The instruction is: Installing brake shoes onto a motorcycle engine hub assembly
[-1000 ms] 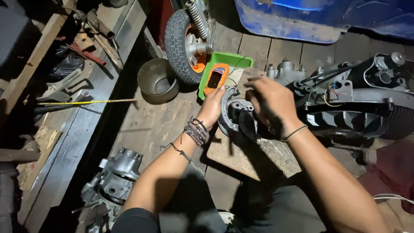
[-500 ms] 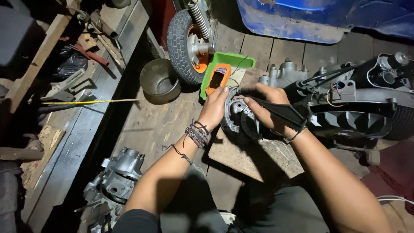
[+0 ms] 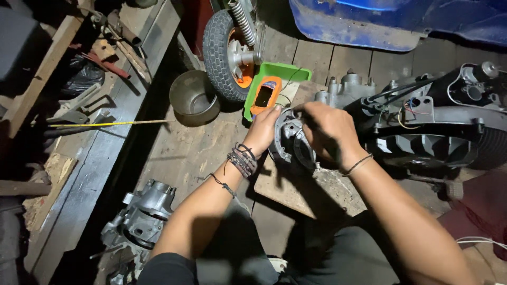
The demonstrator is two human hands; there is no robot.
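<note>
Round metal cover (image 3: 293,143) upright on board (image 3: 306,192), near its far edge. Left hand (image 3: 262,132) cups rim; right hand (image 3: 327,129) curled over face. Looks heavy, rigid, greasy; grip by rim.

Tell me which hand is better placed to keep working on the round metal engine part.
Right, probably. The right hand lies across the face of the round metal part, fingers curled onto it. The left hand only grips its outer rim, steadying it over the wooden board.

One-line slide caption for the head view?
Both hands, left hand and right hand, grip a round metal engine part over a wooden board.
</note>
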